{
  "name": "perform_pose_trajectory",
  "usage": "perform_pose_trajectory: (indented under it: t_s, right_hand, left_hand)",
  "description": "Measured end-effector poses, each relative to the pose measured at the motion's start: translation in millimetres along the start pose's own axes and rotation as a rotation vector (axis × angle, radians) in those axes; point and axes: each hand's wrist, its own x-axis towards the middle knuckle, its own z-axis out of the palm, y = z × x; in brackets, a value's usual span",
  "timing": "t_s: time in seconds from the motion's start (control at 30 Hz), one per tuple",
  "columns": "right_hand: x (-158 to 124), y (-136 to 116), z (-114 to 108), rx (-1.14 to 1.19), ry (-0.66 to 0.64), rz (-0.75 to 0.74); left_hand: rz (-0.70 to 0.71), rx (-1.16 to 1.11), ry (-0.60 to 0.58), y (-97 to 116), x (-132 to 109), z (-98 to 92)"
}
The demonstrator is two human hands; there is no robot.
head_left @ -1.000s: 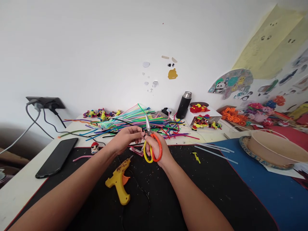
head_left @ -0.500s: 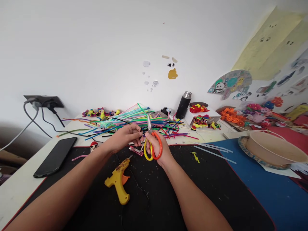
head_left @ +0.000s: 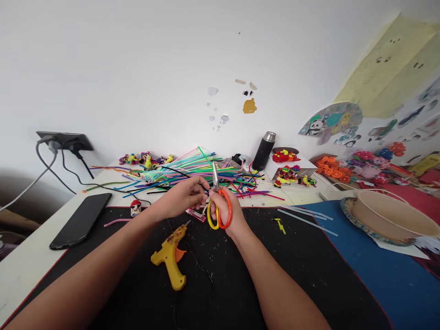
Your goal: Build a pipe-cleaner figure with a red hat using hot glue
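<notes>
My right hand (head_left: pixel 229 211) is closed round scissors (head_left: pixel 225 208) with one yellow and one orange-red handle loop, their metal blades pointing up and away. Close beside it, my left hand (head_left: pixel 185 198) has its thumb and fingers pinched on a small black piece, mostly hidden by the fingertips. Below my hands a yellow hot glue gun (head_left: pixel 169 259) with an orange trigger lies on the black mat (head_left: pixel 240 284). A pink-red lighter (head_left: pixel 196 215) rests just under my left fingers. Beyond my hands spreads a pile of coloured pipe cleaners (head_left: pixel 178 172).
A phone (head_left: pixel 80 221) and a small red-hatted figure (head_left: pixel 136 208) are at left. A black flask (head_left: pixel 264 152) stands behind, near a white box (head_left: pixel 302 170) with small figures. To the right are clear glue sticks (head_left: pixel 307 221), a yellow-green piece (head_left: pixel 281 226) and a bucket (head_left: pixel 395 213).
The view has shifted slightly left, so the scene sits a little further right. My left fingertips have drawn closer to the scissors, and the black piece shows less.
</notes>
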Motion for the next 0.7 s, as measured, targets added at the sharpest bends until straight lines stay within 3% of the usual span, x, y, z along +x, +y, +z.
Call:
perform_pose_trajectory:
  t_s: [0.47,0.7]
  right_hand:
    - [-1,1,0,-0.051,-0.004,-0.02]
    - [-2,-1,1,-0.041,0.007,-0.015]
  left_hand:
    - [0.034,0.036,0.02,-1,-1,-7.6]
    - [-0.033,-0.184,-0.029,1,-2,-13.6]
